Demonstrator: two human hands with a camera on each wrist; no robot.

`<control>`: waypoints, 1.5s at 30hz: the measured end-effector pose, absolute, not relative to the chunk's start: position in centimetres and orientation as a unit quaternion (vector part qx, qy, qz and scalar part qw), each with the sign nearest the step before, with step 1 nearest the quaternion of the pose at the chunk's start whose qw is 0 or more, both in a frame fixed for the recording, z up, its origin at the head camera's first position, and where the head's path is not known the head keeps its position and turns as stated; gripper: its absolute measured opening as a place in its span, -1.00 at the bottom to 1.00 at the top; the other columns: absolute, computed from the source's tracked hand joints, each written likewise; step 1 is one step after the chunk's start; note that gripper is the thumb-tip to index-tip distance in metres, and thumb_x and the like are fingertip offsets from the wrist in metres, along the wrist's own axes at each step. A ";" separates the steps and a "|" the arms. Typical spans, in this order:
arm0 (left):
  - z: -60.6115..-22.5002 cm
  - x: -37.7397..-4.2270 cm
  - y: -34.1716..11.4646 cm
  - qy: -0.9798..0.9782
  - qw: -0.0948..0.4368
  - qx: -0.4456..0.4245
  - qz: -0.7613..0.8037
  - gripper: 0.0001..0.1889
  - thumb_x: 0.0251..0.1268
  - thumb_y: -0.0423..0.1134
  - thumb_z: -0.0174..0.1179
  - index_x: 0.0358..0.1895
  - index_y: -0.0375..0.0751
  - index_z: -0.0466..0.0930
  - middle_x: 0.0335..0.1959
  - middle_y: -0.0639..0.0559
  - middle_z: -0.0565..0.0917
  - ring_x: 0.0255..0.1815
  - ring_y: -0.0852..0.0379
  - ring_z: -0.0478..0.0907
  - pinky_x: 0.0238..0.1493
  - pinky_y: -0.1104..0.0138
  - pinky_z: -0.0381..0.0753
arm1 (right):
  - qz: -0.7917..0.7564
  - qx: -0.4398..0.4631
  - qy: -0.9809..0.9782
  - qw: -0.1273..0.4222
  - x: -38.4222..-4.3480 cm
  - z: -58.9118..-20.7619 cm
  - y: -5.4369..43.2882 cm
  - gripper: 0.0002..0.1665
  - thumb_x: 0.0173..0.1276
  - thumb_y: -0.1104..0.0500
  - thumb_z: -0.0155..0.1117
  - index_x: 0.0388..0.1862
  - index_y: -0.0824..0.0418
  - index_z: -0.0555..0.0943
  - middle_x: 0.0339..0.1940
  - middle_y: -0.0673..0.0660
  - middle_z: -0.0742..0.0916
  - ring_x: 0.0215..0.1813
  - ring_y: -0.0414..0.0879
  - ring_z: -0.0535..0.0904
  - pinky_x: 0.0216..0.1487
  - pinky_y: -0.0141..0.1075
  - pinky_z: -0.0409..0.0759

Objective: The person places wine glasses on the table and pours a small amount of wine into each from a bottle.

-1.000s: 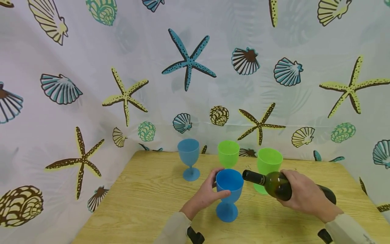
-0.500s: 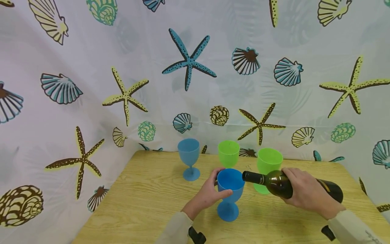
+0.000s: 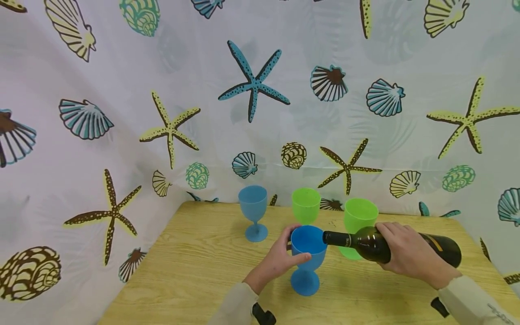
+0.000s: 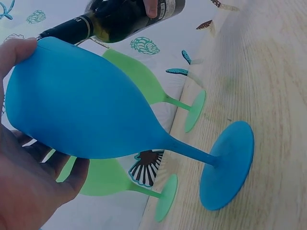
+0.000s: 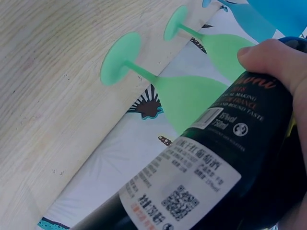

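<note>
My left hand (image 3: 281,257) grips the bowl of a blue plastic goblet (image 3: 308,259) from its left side, thumb across the front and fingers behind. In the left wrist view the goblet's round foot (image 4: 227,165) shows over the wooden table. My right hand (image 3: 412,253) holds a dark green wine bottle (image 3: 369,243) round its body, nearly level, with the neck pointing left. The bottle's mouth (image 3: 326,238) overlaps the goblet's right rim in the head view. A printed white label (image 5: 180,184) faces the right wrist camera. No liquid shows at the mouth.
Behind stand a second blue goblet (image 3: 253,203) at the left and two green goblets, one in the middle (image 3: 306,205) and one (image 3: 360,212) partly hidden by the bottle. A curtain (image 3: 260,135) printed with shells and starfish borders the wooden table (image 3: 195,262) at the back and sides.
The base end of the bottle has swung outward to the right and turned, its mouth staying near the goblet's rim. Left hand and goblet have shifted very slightly right.
</note>
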State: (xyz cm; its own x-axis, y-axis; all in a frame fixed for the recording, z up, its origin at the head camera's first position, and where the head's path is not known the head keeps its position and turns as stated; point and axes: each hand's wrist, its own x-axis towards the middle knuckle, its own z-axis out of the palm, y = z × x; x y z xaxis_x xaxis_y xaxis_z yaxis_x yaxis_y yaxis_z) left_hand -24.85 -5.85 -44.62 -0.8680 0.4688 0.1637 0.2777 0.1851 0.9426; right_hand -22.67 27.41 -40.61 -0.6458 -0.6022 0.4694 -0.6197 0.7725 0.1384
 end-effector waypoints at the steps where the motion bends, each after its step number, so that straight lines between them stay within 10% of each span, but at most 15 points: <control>1: -44.7 -24.8 -5.8 0.765 0.081 0.243 0.591 -0.21 0.23 -0.04 0.27 0.43 -0.17 0.05 0.35 -0.18 0.26 0.33 -0.19 0.22 0.24 -0.06 0.29 | 0.016 0.338 -0.907 0.252 -22.7 -40.6 27.4 0.04 -0.40 -0.03 0.68 0.06 0.45 0.44 -0.10 0.30 0.62 -0.10 0.17 0.57 -0.21 0.08 0.56; 45: -43.6 -24.1 -5.9 0.767 0.089 0.236 0.590 -0.22 0.25 -0.17 0.25 0.43 -0.26 0.03 0.34 -0.23 0.26 0.33 -0.21 0.21 0.25 -0.05 0.29 | -0.029 0.341 -0.907 0.244 -23.1 -39.4 27.2 0.10 -0.45 -0.05 0.71 0.08 0.44 0.43 -0.07 0.32 0.61 -0.10 0.21 0.57 -0.22 0.11 0.55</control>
State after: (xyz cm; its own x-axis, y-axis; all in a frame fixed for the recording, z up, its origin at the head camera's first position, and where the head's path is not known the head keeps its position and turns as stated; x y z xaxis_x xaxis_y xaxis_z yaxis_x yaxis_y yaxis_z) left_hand -24.14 -5.94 -43.65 -0.8731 0.4668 0.1408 0.2560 0.1931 0.9472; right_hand -23.11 27.18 -39.35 -0.6484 -0.6328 0.4233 -0.6050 0.7658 0.2181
